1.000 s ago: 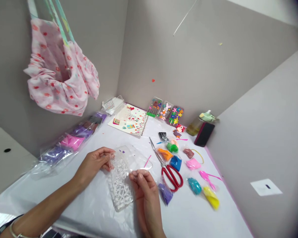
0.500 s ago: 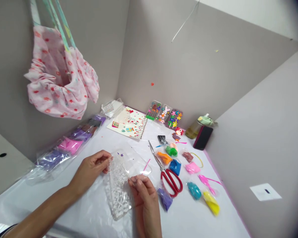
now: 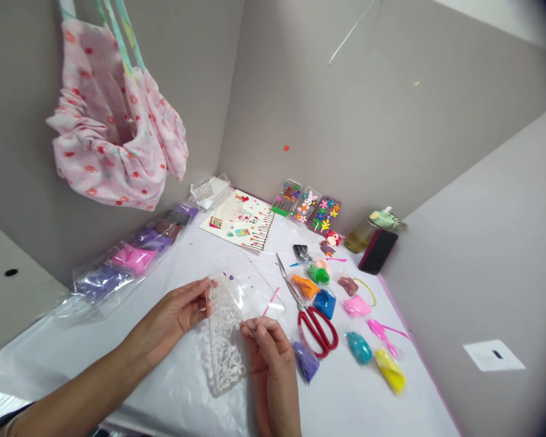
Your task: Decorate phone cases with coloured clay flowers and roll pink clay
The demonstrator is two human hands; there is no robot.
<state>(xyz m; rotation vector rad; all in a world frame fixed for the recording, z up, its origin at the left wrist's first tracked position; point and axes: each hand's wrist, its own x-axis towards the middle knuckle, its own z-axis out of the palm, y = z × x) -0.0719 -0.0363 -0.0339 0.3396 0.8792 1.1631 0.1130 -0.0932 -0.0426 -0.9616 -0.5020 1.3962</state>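
Observation:
A clear phone case (image 3: 227, 349) with a white lacy pattern stands tilted between my hands, just above the table. My left hand (image 3: 177, 312) pinches its upper left edge between thumb and fingers. On its right edge, my right hand (image 3: 270, 358) is closed, thumb against forefinger, the fingertips at the case's rim. Behind the case lies a clear sheet (image 3: 255, 294) with small purple bits and a pink stick (image 3: 272, 301) on it. Red-handled scissors (image 3: 316, 331) and a purple clay packet (image 3: 306, 362) lie just right of my right hand.
Several colored clay packets (image 3: 357, 348) lie at the right, near a dark phone (image 3: 378, 252) leaning on a bottle (image 3: 360, 235). Decorated cases (image 3: 326, 214) and a drawing pad (image 3: 243, 220) are at the back. Bagged clay (image 3: 134, 258) lines the left wall below a hanging pink cloth (image 3: 113, 164).
The view has shifted a little, so most things appear moved slightly. My left hand's fingers have spread somewhat at the case's edge; both hands stay on the case.

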